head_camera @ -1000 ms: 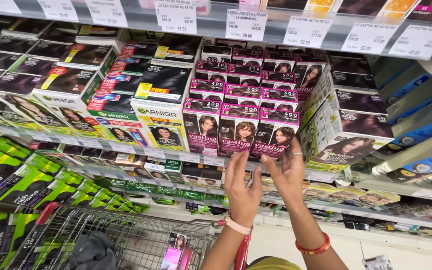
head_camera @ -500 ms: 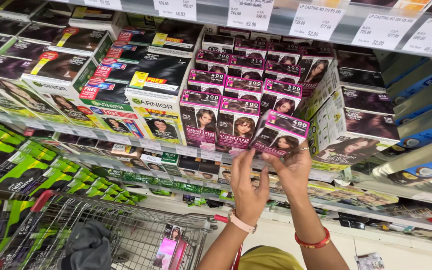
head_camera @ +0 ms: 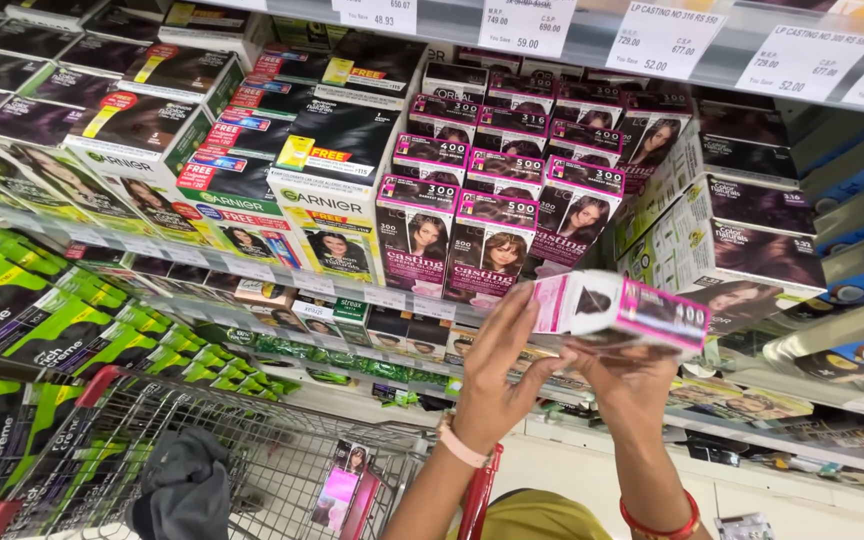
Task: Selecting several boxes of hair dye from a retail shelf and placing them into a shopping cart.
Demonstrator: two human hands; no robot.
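Left hand [head_camera: 497, 375]: fingers spread, cupping the pink hair-dye box [head_camera: 620, 313] at its left end.
Right hand [head_camera: 632, 385]: fingers curled beneath the box (grip partly hidden).

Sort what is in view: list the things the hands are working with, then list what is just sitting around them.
In hand:
- pink-and-white hair colour box, turned on its side
- left hand, gripping its left end
- right hand, supporting it from below

Just sitting about:
- rows of boxes on the shelf
- price tags
- green packs
- shopping cart holding a grey cloth and a pink box
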